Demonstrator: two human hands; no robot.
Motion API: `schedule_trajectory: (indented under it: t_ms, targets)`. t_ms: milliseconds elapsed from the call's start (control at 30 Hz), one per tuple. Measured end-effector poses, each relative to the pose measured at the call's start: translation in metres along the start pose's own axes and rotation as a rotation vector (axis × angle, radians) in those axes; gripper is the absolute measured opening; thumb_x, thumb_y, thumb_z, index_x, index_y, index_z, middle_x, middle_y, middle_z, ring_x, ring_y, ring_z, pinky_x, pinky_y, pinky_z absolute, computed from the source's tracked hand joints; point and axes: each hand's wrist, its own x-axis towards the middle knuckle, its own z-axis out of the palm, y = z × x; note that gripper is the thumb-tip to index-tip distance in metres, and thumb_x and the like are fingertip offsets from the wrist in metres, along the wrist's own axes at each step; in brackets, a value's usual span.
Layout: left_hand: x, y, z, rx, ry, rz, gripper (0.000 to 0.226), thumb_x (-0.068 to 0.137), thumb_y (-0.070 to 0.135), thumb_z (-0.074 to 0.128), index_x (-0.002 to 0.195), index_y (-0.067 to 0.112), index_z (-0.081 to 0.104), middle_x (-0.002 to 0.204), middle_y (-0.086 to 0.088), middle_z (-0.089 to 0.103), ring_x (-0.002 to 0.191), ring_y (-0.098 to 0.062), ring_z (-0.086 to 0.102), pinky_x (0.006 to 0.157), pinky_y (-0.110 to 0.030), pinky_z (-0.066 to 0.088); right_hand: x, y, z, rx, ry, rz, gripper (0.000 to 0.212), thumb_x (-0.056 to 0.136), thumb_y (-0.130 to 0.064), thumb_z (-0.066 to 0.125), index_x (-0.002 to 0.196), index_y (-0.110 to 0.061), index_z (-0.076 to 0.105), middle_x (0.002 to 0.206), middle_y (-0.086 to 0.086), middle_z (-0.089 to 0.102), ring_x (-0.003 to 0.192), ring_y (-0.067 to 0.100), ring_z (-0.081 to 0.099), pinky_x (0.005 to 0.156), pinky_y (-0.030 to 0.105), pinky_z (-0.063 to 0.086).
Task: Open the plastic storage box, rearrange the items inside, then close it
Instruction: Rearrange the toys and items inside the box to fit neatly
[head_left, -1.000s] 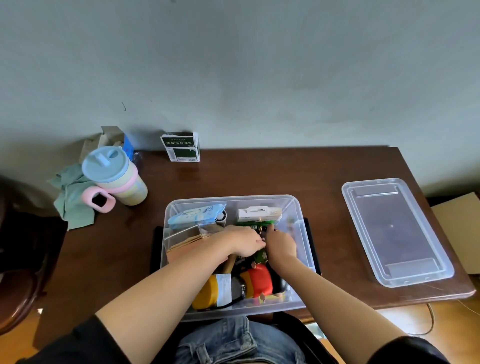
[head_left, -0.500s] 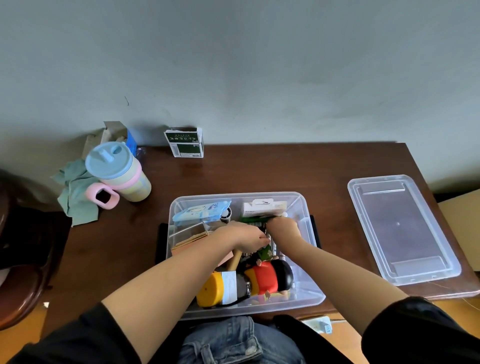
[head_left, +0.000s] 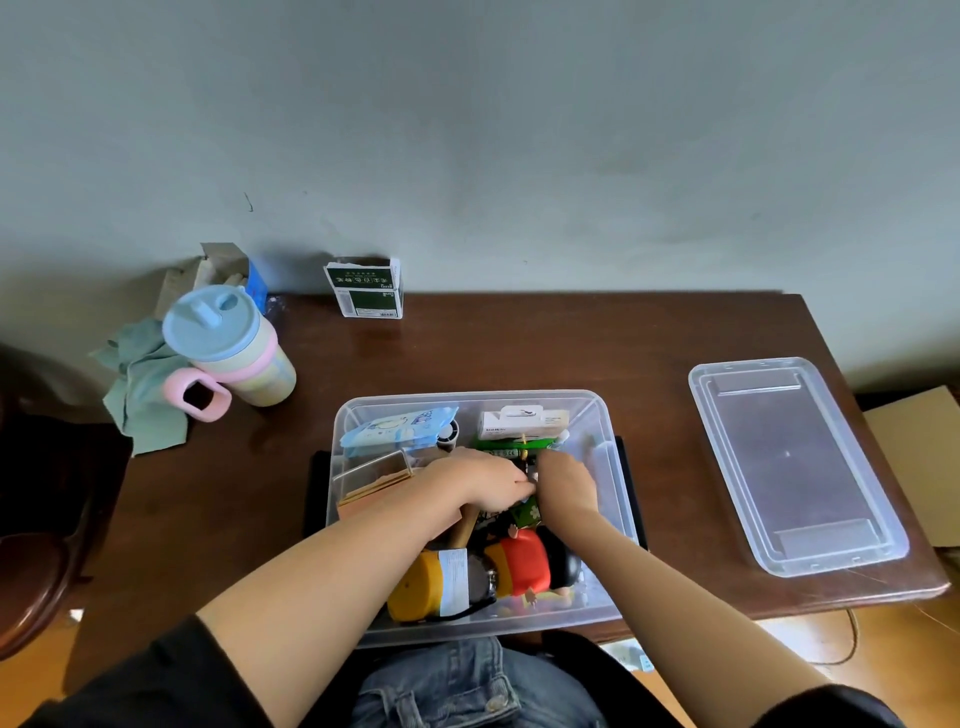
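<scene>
The clear plastic storage box (head_left: 605, 470) stands open at the table's near edge. Its clear lid (head_left: 795, 462) lies flat to the right. My left hand (head_left: 480, 480) and my right hand (head_left: 569, 480) are both inside the box at its middle, knuckles nearly touching. Their fingers curl down onto a green packet (head_left: 527, 512), which they mostly hide. Around them lie a blue wipes pack (head_left: 400, 428), a white carton (head_left: 522, 421), a small clear case (head_left: 371, 473), a yellow bottle (head_left: 423, 587) and a red and black figure (head_left: 530, 564).
A pastel cup with a blue lid and pink handle (head_left: 228, 353) stands at the back left on a green cloth (head_left: 137, 389). A green and white carton (head_left: 366, 288) is against the wall. A dark chair (head_left: 31, 519) is at the left.
Both hands have stayed together in the middle of the box with only small shifts. The view has moved slightly, and the red figure shows more.
</scene>
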Motion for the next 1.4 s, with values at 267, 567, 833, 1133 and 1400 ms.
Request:
schedule_trajectory:
  t_ms: [267, 567, 833, 1133, 1400]
  targets:
    - [-0.003, 0.001, 0.000, 0.013, 0.022, -0.007, 0.043, 0.103, 0.042, 0.019, 0.104, 0.020, 0.056, 0.113, -0.001, 0.060, 0.096, -0.022, 0.052, 0.081, -0.035, 0.035, 0.016, -0.006, 0.001, 0.127, -0.058, 0.086, 0.034, 0.086, -0.002, 0.049, 0.056, -0.014, 0.036, 0.064, 0.003, 0.054, 0.061, 0.022, 0.056, 0.049, 0.025, 0.038]
    - [-0.002, -0.002, 0.002, 0.027, 0.033, -0.005, 0.044, 0.100, 0.047, 0.018, 0.117, 0.027, 0.053, 0.079, 0.002, 0.053, 0.071, -0.019, 0.047, 0.061, -0.031, 0.032, 0.010, 0.001, -0.025, -0.164, 0.025, -0.069, 0.021, 0.090, -0.003, 0.054, 0.069, -0.007, 0.048, 0.084, 0.010, 0.060, 0.084, 0.029, 0.065, 0.057, 0.029, 0.040]
    - [-0.004, -0.001, 0.001, 0.014, 0.050, -0.015, 0.039, 0.101, 0.043, 0.018, 0.084, 0.023, 0.046, 0.071, 0.004, 0.047, 0.068, -0.015, 0.042, 0.065, -0.031, 0.030, 0.013, 0.002, -0.028, -0.454, -0.064, -0.216, 0.030, 0.083, 0.013, 0.047, 0.101, -0.004, 0.065, 0.107, 0.012, 0.064, 0.098, 0.027, 0.063, 0.064, 0.028, 0.042]
    - [-0.001, -0.002, 0.002, 0.011, 0.046, -0.016, 0.043, 0.101, 0.043, 0.019, 0.076, 0.021, 0.045, 0.073, 0.005, 0.048, 0.077, -0.018, 0.047, 0.073, -0.033, 0.032, 0.019, 0.001, -0.016, -0.434, -0.053, -0.192, 0.029, 0.084, 0.012, 0.048, 0.098, -0.005, 0.065, 0.103, 0.009, 0.068, 0.096, 0.025, 0.065, 0.063, 0.026, 0.042]
    - [-0.003, -0.001, 0.001, -0.016, 0.053, -0.034, 0.041, 0.101, 0.042, 0.020, 0.080, 0.020, 0.046, 0.070, 0.004, 0.046, 0.073, -0.019, 0.046, 0.070, -0.033, 0.031, 0.014, -0.002, -0.019, -0.361, -0.045, -0.077, 0.027, 0.084, 0.012, 0.047, 0.103, -0.001, 0.061, 0.101, 0.011, 0.067, 0.098, 0.027, 0.065, 0.065, 0.029, 0.045]
